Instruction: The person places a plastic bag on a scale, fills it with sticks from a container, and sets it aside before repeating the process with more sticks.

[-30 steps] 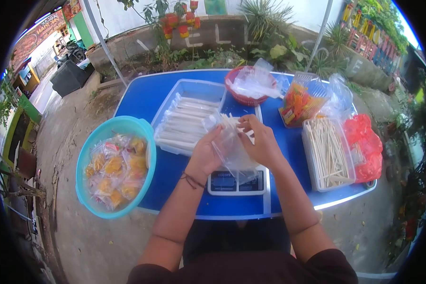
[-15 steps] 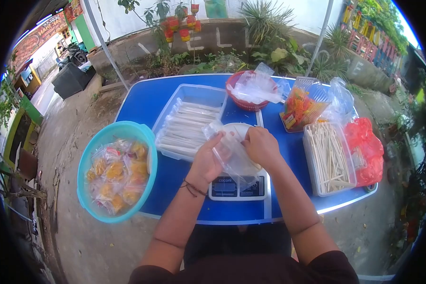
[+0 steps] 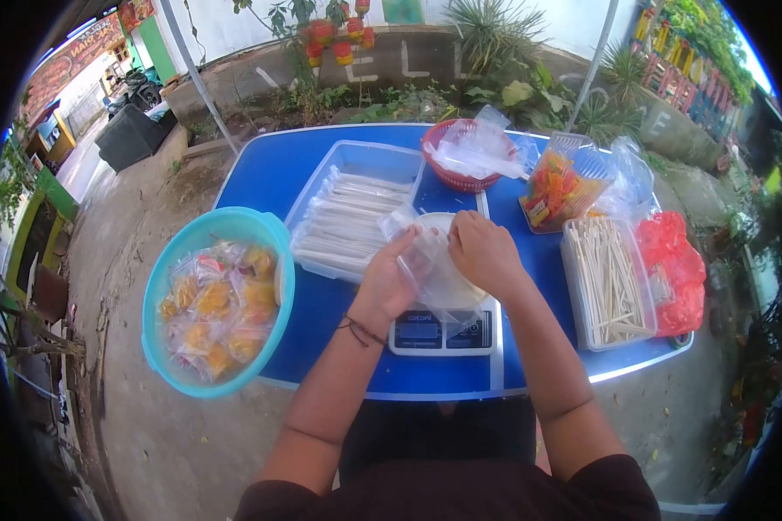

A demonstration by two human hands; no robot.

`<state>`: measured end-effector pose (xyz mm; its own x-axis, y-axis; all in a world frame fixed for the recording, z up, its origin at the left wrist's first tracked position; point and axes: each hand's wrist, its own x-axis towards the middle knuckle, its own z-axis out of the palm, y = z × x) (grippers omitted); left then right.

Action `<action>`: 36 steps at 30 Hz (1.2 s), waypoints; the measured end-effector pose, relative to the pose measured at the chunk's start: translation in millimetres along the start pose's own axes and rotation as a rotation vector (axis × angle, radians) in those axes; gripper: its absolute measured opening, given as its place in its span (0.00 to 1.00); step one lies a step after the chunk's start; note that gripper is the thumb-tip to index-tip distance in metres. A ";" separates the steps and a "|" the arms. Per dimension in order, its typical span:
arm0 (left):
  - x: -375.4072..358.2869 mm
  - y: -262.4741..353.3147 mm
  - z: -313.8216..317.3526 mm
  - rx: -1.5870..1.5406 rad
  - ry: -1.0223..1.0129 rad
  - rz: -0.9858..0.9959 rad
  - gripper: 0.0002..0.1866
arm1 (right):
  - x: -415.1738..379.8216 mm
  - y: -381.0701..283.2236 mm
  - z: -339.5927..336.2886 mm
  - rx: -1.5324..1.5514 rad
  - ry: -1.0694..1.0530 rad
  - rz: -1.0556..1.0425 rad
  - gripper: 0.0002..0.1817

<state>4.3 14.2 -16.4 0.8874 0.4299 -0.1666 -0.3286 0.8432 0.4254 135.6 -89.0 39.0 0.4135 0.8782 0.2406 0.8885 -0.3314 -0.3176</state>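
Note:
A clear plastic bag (image 3: 443, 282) is gripped in my left hand (image 3: 388, 282), its thumb and fingers pressed on the upper left part. Beside the bag's right edge, my right hand (image 3: 485, 253) is closed with its knuckles up. Whatever its fingertips pinch is hidden. Both hands are above a white kitchen scale (image 3: 443, 347), whose round white plate (image 3: 439, 220) shows partly behind them. The hanging bag covers part of the scale's front panel. Left of my hands, a clear plastic tub (image 3: 317, 178) holds many thin wrapped sticks (image 3: 356, 208).
A turquoise basin (image 3: 155, 347) with bagged yellow food (image 3: 213, 300) stands at left. Behind the scale is a red basket (image 3: 456, 180) of plastic bags (image 3: 473, 148). To the right are a pack of orange sachets (image 3: 554, 187), a box of wooden sticks (image 3: 613, 286) and a red plastic bag (image 3: 673, 269).
The view has tipped slightly, so the table things sit a little higher and to the right. My hands stay together at the bag, with only a small shift.

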 end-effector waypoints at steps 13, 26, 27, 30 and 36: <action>1.6 0.0 2.2 0.083 -0.080 0.065 0.19 | -23.7 -4.7 15.7 0.264 0.028 -0.058 0.16; -4.0 3.3 7.9 0.144 -0.151 0.124 0.18 | -28.5 -12.4 27.9 0.225 0.113 0.008 0.07; -5.3 3.3 10.0 0.136 -0.167 0.152 0.15 | -26.1 -10.0 26.2 0.337 0.141 0.005 0.06; -8.4 2.7 15.2 0.130 -0.223 0.213 0.11 | -18.5 3.2 21.9 0.707 0.189 0.001 0.05; -14.1 0.8 25.2 0.220 -0.281 0.229 0.12 | -16.3 11.8 25.2 1.379 0.157 -0.082 0.09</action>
<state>-0.3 0.7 8.7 0.8632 0.4675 0.1904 -0.4776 0.6344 0.6078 134.3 -98.5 8.2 0.4698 0.8002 0.3727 0.0376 0.4037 -0.9141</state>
